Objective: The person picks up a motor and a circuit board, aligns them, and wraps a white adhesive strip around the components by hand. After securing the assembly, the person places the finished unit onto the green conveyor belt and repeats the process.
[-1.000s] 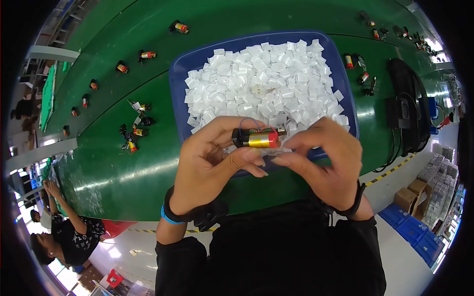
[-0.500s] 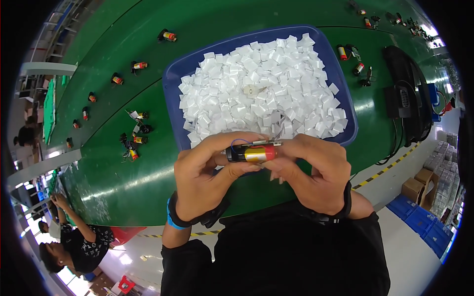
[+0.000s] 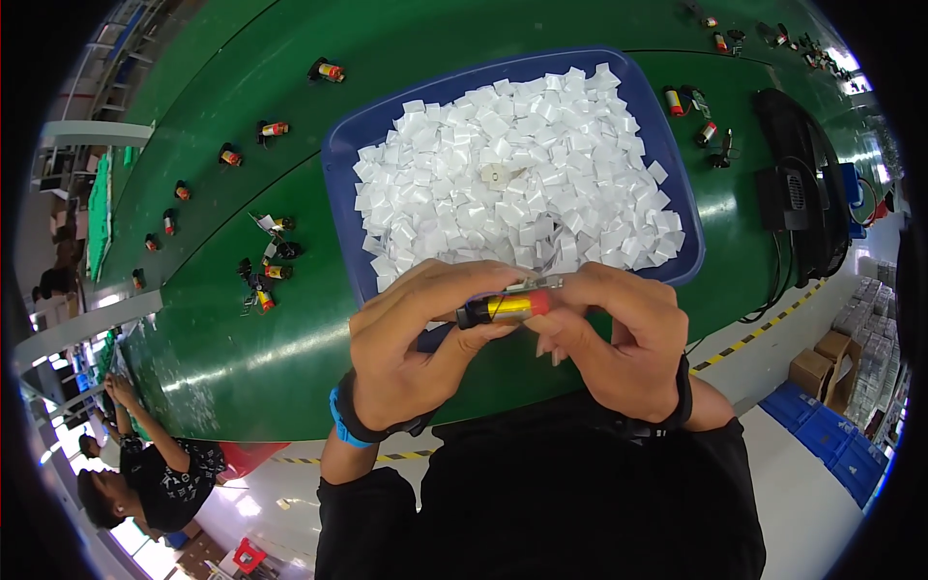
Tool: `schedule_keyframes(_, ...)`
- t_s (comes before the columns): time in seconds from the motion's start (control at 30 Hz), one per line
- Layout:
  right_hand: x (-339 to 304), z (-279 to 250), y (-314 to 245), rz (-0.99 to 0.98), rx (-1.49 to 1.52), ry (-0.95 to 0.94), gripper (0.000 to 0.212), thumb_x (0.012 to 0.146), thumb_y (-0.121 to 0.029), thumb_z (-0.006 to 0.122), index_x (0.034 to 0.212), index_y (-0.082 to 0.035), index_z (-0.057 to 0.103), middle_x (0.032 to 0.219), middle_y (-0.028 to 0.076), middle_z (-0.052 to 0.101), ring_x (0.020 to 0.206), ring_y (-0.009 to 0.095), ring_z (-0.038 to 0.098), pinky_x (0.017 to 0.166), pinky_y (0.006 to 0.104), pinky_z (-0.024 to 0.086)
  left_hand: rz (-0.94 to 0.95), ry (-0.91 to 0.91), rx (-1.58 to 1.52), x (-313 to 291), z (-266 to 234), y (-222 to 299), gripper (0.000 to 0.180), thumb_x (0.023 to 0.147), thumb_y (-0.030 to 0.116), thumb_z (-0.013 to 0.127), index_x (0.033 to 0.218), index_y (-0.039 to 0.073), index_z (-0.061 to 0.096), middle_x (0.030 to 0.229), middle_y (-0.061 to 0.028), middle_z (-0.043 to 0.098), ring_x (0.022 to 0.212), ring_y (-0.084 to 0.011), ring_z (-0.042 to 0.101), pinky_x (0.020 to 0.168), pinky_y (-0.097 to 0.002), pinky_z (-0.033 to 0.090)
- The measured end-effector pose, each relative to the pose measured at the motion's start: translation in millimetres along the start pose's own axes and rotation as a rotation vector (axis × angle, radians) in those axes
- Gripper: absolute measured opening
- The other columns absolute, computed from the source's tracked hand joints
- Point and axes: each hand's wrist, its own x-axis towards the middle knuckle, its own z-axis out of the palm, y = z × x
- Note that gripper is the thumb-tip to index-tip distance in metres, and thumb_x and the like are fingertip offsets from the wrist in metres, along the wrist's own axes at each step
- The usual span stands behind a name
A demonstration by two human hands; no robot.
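Between my two hands, over the near edge of the tray, is a small cylindrical battery (image 3: 514, 307) in a red, yellow and black wrap. A thin circuit board (image 3: 535, 285) and a fine wire lie along its upper side. My left hand (image 3: 406, 338) pinches the black end between thumb and fingers. At the red end, my right hand (image 3: 628, 338) is closed, its thumb and fingers on the battery and board; the fingertips partly hide what they press. Just beyond the hands, a blue plastic tray (image 3: 340, 193) holds a heap of small white square pieces (image 3: 512, 135).
Several similar batteries with attached parts, one cluster (image 3: 261, 285) nearby, lie on the green table (image 3: 261, 358) left of the tray. More batteries (image 3: 674, 101) and a black device with cables (image 3: 781, 198) are at right. Another person (image 3: 164, 474) works at far left.
The battery has turned slightly in my fingers, its red end tilting up and more yellow showing. Both hands keep their grip with small shifts. The whole view has moved a little.
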Motion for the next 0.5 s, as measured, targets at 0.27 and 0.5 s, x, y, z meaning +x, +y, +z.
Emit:
schedule_keyframes(0.27, 7, -16, 4, 0.185, -0.188, -0.116, 0.019, 0.08, -0.002, 0.079, 0.092, 0.003, 0.065, 0.079, 0.01, 0.067, 0.063, 0.015, 0.065, 0.054, 0.0242, 0.048, -0.458, 0.013, -0.304, 6, 3, 12, 0.025, 0.091, 0.002, 0.067, 0.114, -0.006, 0.06, 0.1, -0.0102, 0.068, 0.082, -0.0152, 0.067, 0.07, -0.027, 0.058)
schedule_keyframes(0.5, 2, -19, 19, -0.321, -0.364, -0.141, 0.04, 0.07, -0.008, 0.083, 0.108, -0.007, 0.07, 0.095, 0.007, 0.066, 0.078, 0.023, 0.063, 0.056, 0.029, 0.049, -0.585, -0.279, -0.287, 21, -12, 22, 0.019, 0.094, 0.006, 0.064, 0.11, -0.004, 0.063, 0.099, -0.0088, 0.065, 0.078, -0.0113, 0.063, 0.06, -0.0261, 0.057)
